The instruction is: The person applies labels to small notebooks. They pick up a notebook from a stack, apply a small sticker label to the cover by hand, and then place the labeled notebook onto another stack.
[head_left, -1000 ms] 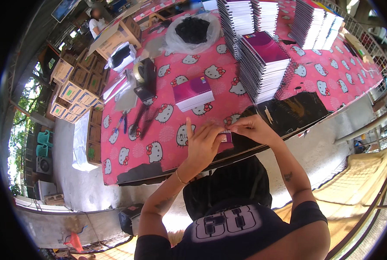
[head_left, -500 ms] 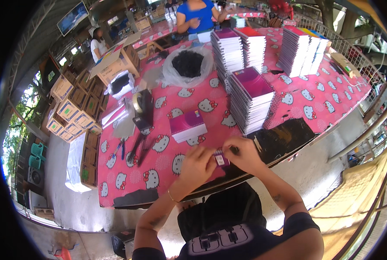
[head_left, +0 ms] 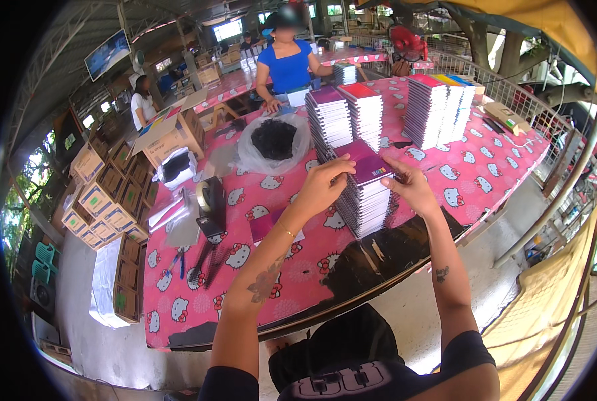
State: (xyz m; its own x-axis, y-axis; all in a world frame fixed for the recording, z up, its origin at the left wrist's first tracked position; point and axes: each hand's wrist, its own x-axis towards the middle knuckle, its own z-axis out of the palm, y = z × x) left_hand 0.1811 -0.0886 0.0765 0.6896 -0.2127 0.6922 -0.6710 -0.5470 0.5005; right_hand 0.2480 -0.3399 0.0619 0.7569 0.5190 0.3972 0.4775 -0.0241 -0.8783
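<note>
A long table [head_left: 486, 180] covered in a pink cloth with a white cartoon-cat pattern runs through an open-sided shed with a metal roof, and stacked cardboard boxes [head_left: 104, 200] line the floor to the left. On the cloth stand several tall stacks of notebooks [head_left: 352, 113], a clear plastic bag of black items [head_left: 274, 142], a tape dispenser [head_left: 211, 200] and a few pens [head_left: 178, 257]. A person in a blue top [head_left: 287, 63] stands at the far side of the table, and another in white [head_left: 141, 103] stands farther back on the left. Nearest the wearer is a shorter stack of notebooks [head_left: 365, 200], and a purple notebook [head_left: 367, 164] lies on top of it, directly between the two hands. The left hand [head_left: 324, 186] grips the notebook's left edge, fingers curled over the cover. The right hand [head_left: 415, 190] presses the right edge with its fingers spread and bent down along the side of the stack. Both forearms reach up and forward from the lower edge of the view, converging on the stack, with a thin bracelet [head_left: 285, 230] on the left wrist. A single purple notebook [head_left: 268, 224] lies flat on the cloth just left of the left forearm.
</note>
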